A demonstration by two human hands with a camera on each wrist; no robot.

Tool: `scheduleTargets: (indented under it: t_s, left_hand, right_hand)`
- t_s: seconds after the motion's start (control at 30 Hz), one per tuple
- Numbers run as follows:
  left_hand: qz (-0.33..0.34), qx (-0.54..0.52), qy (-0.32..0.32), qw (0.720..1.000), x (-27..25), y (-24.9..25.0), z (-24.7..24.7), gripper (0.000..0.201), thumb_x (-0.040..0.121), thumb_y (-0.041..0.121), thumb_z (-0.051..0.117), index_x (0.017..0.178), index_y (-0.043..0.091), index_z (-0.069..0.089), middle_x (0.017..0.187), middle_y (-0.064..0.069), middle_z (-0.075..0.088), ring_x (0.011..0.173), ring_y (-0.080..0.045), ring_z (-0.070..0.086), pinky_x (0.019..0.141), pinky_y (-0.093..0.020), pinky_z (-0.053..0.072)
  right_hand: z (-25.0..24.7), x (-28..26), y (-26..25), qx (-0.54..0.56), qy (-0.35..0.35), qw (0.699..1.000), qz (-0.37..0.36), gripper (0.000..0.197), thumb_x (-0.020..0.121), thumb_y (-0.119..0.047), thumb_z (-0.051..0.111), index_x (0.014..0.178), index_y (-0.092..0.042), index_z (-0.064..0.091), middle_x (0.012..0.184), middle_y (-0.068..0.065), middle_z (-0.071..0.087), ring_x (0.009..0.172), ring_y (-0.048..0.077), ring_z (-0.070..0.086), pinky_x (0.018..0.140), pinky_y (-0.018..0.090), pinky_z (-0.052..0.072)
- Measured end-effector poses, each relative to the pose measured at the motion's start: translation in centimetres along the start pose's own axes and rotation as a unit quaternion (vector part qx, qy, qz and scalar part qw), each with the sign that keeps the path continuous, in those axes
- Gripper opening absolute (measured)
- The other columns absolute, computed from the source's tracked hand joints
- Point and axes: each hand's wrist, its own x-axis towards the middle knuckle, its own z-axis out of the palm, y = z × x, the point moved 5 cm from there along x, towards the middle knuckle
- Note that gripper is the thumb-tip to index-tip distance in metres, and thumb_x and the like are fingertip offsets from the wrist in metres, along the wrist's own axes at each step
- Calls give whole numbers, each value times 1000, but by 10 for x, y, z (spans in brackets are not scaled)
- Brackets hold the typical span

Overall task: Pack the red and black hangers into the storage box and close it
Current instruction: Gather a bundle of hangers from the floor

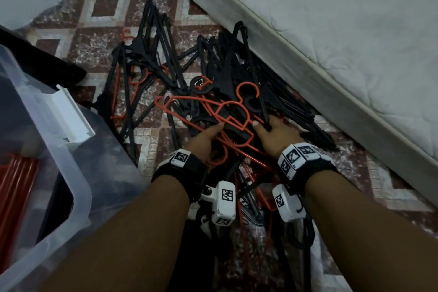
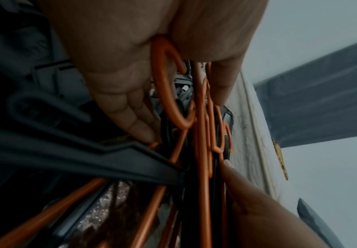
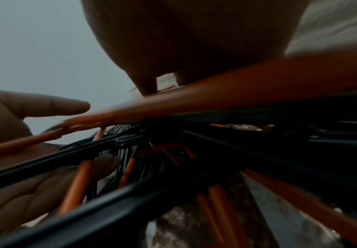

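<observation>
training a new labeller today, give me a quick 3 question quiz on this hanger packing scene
1. True or false: the storage box is closed.
2. Which colour makes up most of the hangers piled on the rug: A red, B black, C white?
3. What lies along the far side of the pile?

Key:
1. False; it stands open, with red hangers inside.
2. B.
3. A mattress, beyond where the left hand and right hand reach into the tangle.

Both forearms reach forward side by side. The left hand (image 1: 208, 137) curls its fingers, thumb extended; the right hand (image 1: 276, 134) lies palm-down, fingers spread forward.
</observation>
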Motion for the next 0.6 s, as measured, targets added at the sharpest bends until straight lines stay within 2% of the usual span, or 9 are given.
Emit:
scheduleTargets:
  t_s: [0.07, 0.1, 0.17, 0.27, 0.37, 0.43, 0.47, 0.53, 0.6]
  left_hand:
    - [8, -15, 5, 1000, 2, 2, 2, 53, 50, 48, 88, 88, 13, 77, 99, -13, 74, 94, -36, 70, 89, -52, 55]
    - [15, -31, -2, 999, 1, 1, 2, 50, 52, 46, 88, 87, 12, 76, 97, -14, 74, 90, -35, 71, 83, -49, 57]
    - [22, -67, -26, 997, -3, -2, 4, 40, 64, 41, 84, 89, 11, 75, 96, -16, 72, 86, -33, 72, 73, -42, 57]
    - [38, -78, -46, 995, -13, -1, 10, 32, 78, 34, 78, 100, 13, 70, 101, -17, 72, 89, -32, 73, 75, -39, 56]
    - [54, -75, -77, 993, -31, 14, 18, 30, 90, 21, 67, 116, 22, 52, 91, -10, 70, 81, -26, 72, 67, -32, 54]
    - [67, -30, -105, 992, -48, 27, 22, 30, 95, 16, 59, 124, 19, 54, 84, -9, 68, 82, -24, 70, 68, -31, 49]
    - [76, 4, -119, 990, -57, 33, 23, 25, 96, 15, 57, 121, 15, 57, 82, -8, 68, 81, -22, 70, 67, -31, 48]
    - [97, 86, -147, 981, -76, 46, 23, 8, 98, 16, 56, 104, 14, 61, 82, -9, 68, 74, -19, 70, 60, -29, 48]
    - [123, 166, -161, 965, -95, 55, 23, 9, 98, 19, 56, 93, 13, 61, 79, -12, 62, 63, -19, 62, 59, -31, 47]
  right_hand:
    - [-3, -4, 1, -10, 6, 1000, 22, 70, 83, -80, 28, 143, -43, 33, 145, 19, 42, 128, 46, 42, 107, 54, 34]
    - [-5, -7, 0, -4, 5, 1000, 26, 69, 84, -79, 28, 144, -44, 30, 147, 20, 38, 130, 48, 39, 108, 55, 31]
    - [-8, -15, -5, 14, 8, 1000, -1, 62, 91, -71, 31, 144, -38, 32, 147, 18, 41, 134, 43, 36, 109, 54, 28]
    - [-19, -29, -12, 46, 28, 997, -55, 53, 97, -60, 35, 139, -29, 41, 140, 12, 51, 133, 37, 38, 110, 52, 28]
    - [-28, -39, -14, 77, 37, 994, -72, 52, 99, -58, 35, 143, -31, 39, 141, 13, 50, 134, 35, 38, 113, 54, 24]
    - [-31, -47, -14, 99, 15, 991, -84, 54, 100, -56, 34, 149, -32, 34, 149, 9, 45, 139, 32, 34, 116, 54, 21]
    - [-31, -52, -14, 116, 5, 989, -94, 56, 101, -56, 33, 151, -32, 31, 154, 5, 39, 143, 29, 31, 118, 52, 19]
    - [-35, -64, -15, 167, 2, 978, -124, 57, 101, -55, 35, 153, -34, 29, 158, -4, 32, 147, 20, 27, 121, 45, 18]
    - [-41, -76, -19, 225, 8, 963, -150, 52, 101, -53, 38, 151, -39, 32, 157, -12, 33, 144, 10, 28, 120, 36, 20]
